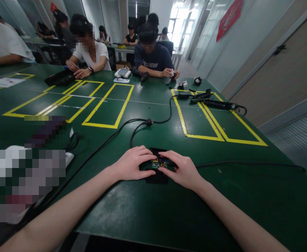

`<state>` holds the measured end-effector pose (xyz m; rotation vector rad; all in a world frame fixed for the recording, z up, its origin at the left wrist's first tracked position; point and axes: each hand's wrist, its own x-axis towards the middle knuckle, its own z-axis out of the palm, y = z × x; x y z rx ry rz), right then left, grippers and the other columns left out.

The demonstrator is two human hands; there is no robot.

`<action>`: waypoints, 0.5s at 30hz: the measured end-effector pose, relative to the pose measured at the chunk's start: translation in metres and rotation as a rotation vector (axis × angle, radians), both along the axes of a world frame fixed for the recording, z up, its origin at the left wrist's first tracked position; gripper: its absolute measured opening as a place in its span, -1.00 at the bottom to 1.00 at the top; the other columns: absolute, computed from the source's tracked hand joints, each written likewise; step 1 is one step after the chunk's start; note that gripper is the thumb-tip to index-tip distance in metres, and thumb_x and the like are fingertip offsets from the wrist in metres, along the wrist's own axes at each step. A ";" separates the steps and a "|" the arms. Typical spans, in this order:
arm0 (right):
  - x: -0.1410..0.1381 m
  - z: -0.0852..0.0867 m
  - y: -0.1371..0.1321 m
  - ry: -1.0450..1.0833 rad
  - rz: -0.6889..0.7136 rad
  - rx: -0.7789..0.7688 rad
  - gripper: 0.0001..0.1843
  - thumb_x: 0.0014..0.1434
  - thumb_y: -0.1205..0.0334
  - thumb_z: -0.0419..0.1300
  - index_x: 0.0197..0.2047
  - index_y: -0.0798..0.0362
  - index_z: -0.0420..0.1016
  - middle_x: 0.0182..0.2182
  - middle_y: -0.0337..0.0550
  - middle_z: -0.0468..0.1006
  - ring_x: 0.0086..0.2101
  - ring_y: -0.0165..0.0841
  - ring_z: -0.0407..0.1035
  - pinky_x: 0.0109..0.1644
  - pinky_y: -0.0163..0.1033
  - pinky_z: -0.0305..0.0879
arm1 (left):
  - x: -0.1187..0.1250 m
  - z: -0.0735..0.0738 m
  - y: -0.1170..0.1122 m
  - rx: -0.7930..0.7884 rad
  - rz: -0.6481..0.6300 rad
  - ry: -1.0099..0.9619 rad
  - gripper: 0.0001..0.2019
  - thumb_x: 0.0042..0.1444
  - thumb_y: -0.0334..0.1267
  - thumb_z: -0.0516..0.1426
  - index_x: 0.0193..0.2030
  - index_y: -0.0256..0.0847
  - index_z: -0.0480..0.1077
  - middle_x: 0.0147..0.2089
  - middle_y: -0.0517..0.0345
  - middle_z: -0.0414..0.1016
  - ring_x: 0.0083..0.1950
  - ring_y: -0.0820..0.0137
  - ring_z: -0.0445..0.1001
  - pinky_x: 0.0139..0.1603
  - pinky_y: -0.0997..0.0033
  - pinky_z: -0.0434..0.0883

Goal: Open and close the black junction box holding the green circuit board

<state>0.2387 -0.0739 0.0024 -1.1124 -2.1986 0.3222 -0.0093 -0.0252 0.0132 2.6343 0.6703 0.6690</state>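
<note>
A green circuit board [155, 165] with coloured wires and a copper ring-like coil lies between my hands near the front of the table. Under and around it is a flat black piece [157, 179], perhaps a casing or pad; I cannot tell which. My left hand [132, 163] grips the board's left side, thumb at the near edge and fingers at the far edge. From the right, my right hand [185, 169] pinches it with thumb and index finger, close to the coil. My fingers partly hide the board's ends.
A black cable [108, 138] with a plug joint [149, 122] runs across the green table [132, 213]. Black tools with cords [218, 104] lie at the far right. Opposite sit co-workers, one in a dark shirt [153, 57], near a drill [143, 76]. Blurred items [37, 175] stand left.
</note>
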 end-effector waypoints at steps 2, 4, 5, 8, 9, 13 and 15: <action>0.001 -0.002 0.002 0.017 -0.005 0.006 -0.64 0.35 0.12 0.29 0.18 -0.02 0.50 -0.01 -0.03 0.67 -0.05 -0.21 0.62 -0.01 -0.16 0.60 | 0.000 0.001 0.000 -0.002 -0.004 0.002 -0.64 0.28 -0.07 0.27 0.12 -0.21 0.53 0.04 -0.03 0.62 0.02 0.20 0.54 0.08 0.19 0.52; 0.002 -0.003 0.003 0.024 -0.004 0.009 -0.66 0.36 0.12 0.28 0.17 -0.02 0.51 -0.03 -0.04 0.68 -0.07 -0.22 0.62 -0.02 -0.17 0.60 | 0.000 0.001 0.000 0.001 0.001 0.001 -0.68 0.30 -0.12 0.25 0.12 -0.22 0.53 0.03 -0.03 0.61 0.01 0.21 0.54 0.04 0.22 0.53; 0.003 -0.003 0.004 0.019 -0.004 0.010 -0.67 0.37 0.13 0.27 0.17 -0.03 0.52 -0.03 -0.04 0.68 -0.07 -0.22 0.62 -0.02 -0.18 0.60 | 0.000 0.001 0.001 0.004 0.004 0.001 -0.69 0.31 -0.14 0.24 0.11 -0.23 0.54 0.03 -0.03 0.61 0.01 0.22 0.54 0.02 0.23 0.53; 0.004 -0.002 0.005 -0.029 -0.008 0.026 -0.66 0.38 0.17 0.25 0.19 -0.05 0.52 -0.02 -0.04 0.68 -0.08 -0.21 0.62 -0.03 -0.17 0.60 | 0.001 0.000 0.001 0.008 0.023 0.002 -0.72 0.34 -0.18 0.22 0.12 -0.22 0.54 0.02 -0.02 0.60 0.01 0.22 0.54 -0.01 0.25 0.55; 0.004 -0.001 0.005 -0.048 -0.008 0.033 -0.65 0.39 0.18 0.24 0.21 -0.06 0.51 -0.01 -0.04 0.67 -0.08 -0.21 0.63 -0.04 -0.18 0.60 | 0.000 0.000 0.001 0.008 0.030 0.003 -0.72 0.34 -0.18 0.21 0.12 -0.21 0.53 0.02 -0.01 0.60 0.02 0.22 0.54 0.00 0.25 0.55; 0.004 0.000 0.006 -0.077 0.000 0.055 -0.64 0.40 0.18 0.22 0.23 -0.06 0.49 0.01 -0.04 0.66 -0.08 -0.21 0.62 -0.06 -0.19 0.59 | -0.002 -0.001 0.001 0.019 0.037 -0.025 -0.72 0.36 -0.18 0.19 0.13 -0.20 0.52 0.15 -0.07 0.53 0.10 0.21 0.55 0.08 0.21 0.55; 0.004 0.001 0.006 -0.070 -0.023 0.071 -0.63 0.41 0.17 0.20 0.24 -0.04 0.47 0.02 -0.02 0.63 -0.08 -0.21 0.61 -0.07 -0.18 0.59 | -0.004 -0.001 0.001 0.027 0.038 -0.049 -0.73 0.38 -0.19 0.17 0.14 -0.19 0.52 0.22 -0.09 0.48 0.10 0.23 0.56 0.07 0.24 0.56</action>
